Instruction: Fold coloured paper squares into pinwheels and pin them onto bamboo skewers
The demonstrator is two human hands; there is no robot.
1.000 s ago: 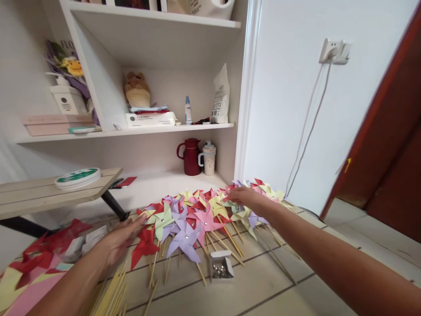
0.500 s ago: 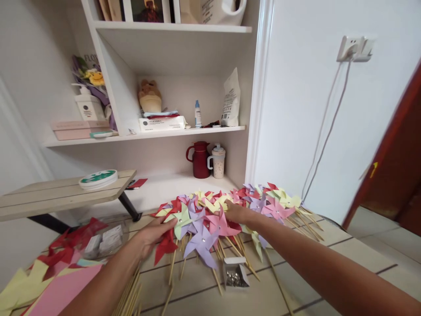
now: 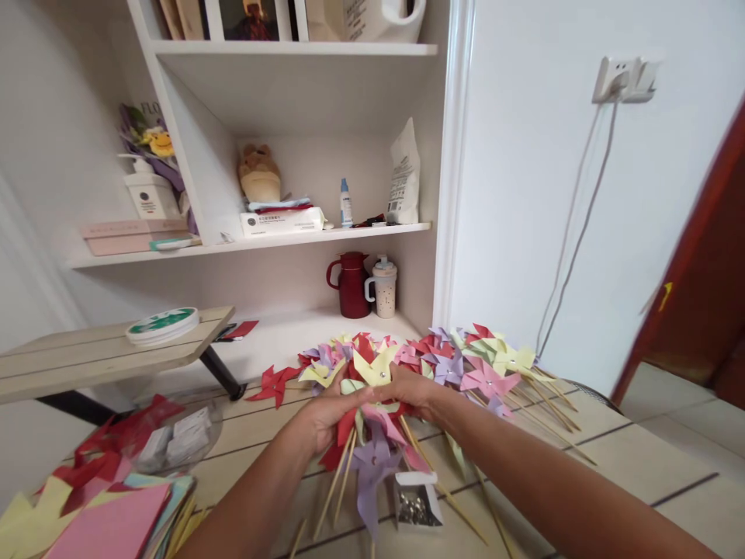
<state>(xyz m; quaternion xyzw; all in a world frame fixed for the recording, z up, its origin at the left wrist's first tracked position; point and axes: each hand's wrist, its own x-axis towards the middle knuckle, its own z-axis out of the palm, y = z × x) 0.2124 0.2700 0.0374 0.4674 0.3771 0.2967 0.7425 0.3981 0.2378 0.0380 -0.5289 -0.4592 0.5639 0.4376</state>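
Note:
My left hand (image 3: 327, 411) and my right hand (image 3: 412, 390) meet around a bunch of paper pinwheels on wooden sticks, fingers closed in from both sides. A yellow pinwheel (image 3: 377, 366) tops the bunch, and a purple pinwheel (image 3: 374, 463) droops below my hands. Red, pink and pale green blades show between them; most fingertips are hidden by paper. Left of the bunch lies a loose red pinwheel (image 3: 275, 385). More pinwheels spread behind and to the right, among them a pink pinwheel (image 3: 490, 378). Just below stands a small open white box (image 3: 414, 479) of metal pins.
Coloured paper sheets (image 3: 116, 524) and a clear container (image 3: 218, 423) with small white packets lie at left. A low wooden stand (image 3: 105, 349) bears a stack of round white-and-green items. Behind are a red jug (image 3: 352, 289), a speckled cup (image 3: 385, 289) and white shelves (image 3: 291, 48).
My left hand has moved right to join my right hand, and the pinwheels between them are bunched together. The red pinwheel now lies apart at left. The view has shifted slightly.

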